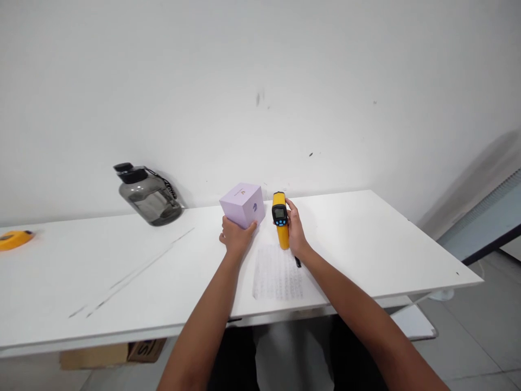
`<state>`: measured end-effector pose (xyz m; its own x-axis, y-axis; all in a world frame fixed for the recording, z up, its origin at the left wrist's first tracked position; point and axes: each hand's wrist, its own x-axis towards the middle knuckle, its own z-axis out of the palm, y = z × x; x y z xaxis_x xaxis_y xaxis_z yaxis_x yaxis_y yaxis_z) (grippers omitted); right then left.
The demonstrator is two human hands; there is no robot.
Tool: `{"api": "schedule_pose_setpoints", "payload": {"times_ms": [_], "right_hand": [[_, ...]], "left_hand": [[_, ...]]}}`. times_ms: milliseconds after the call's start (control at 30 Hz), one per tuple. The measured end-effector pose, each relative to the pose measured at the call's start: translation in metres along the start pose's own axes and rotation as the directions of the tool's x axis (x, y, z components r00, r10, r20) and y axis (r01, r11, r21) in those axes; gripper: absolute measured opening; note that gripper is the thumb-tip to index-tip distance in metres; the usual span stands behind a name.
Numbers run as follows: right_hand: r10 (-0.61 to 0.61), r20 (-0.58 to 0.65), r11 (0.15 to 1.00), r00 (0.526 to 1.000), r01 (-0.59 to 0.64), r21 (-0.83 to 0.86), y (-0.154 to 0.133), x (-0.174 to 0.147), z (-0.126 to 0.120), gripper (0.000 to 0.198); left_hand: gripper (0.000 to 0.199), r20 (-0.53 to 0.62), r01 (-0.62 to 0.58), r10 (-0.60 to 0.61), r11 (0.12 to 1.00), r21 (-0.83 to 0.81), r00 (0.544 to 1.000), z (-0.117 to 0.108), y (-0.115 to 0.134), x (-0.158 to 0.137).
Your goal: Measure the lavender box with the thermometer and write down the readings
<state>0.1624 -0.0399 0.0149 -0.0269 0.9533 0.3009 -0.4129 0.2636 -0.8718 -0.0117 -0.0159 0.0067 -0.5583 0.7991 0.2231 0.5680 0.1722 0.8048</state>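
My left hand (pixel 237 235) grips the near lower part of a pale purple cube-shaped box (pixel 241 202), thumb on its right side and fingers around its left. The box has a small emblem on top and another on its right face. In my right hand (pixel 298 231) is a yellow and black infrared thermometer (pixel 280 217), held upright by its handle, with its small screen and blue buttons facing me. Below it on the table lies a sheet of paper (pixel 277 277) covered in writing. A black pen (pixel 298 262) shows partly beside my right wrist.
A large grey translucent water bottle (pixel 151 200) with a black lid and strap stands at the back left. At the far left lies a yellow-orange object (pixel 15 239), cut by the frame. The white table (pixel 134 304) meets the wall behind; a cardboard box (pixel 109 355) sits underneath.
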Motion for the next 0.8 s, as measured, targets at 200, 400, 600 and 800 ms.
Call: {"api": "schedule_pose_setpoints", "payload": {"times_ms": [200,400,600,800], "right_hand": [[0.048,-0.07,0.99,0.996,-0.038,0.137,-0.006,0.003,0.004,0.072],[0.146,0.051,0.938,0.988,-0.155,0.31,-0.025,-0.002,0.015,0.082],[0.05,0.276,0.998,0.96,-0.061,0.033,-0.031,-0.009,0.016,0.091],[-0.017,0.098,0.601,0.995,0.089,-0.794,-0.05,0.008,-0.031,0.083]], "left_hand": [[0.105,-0.158,-0.145,0.158,0.985,0.09,0.975,-0.006,0.01,-0.01],[0.071,-0.058,-0.623,0.625,0.78,0.057,0.778,-0.013,0.026,-0.042],[0.043,0.268,-0.567,0.524,0.816,0.112,0.808,-0.014,0.036,-0.052],[0.041,0.244,-0.459,0.438,0.887,0.037,0.865,-0.013,0.036,-0.059]]}}
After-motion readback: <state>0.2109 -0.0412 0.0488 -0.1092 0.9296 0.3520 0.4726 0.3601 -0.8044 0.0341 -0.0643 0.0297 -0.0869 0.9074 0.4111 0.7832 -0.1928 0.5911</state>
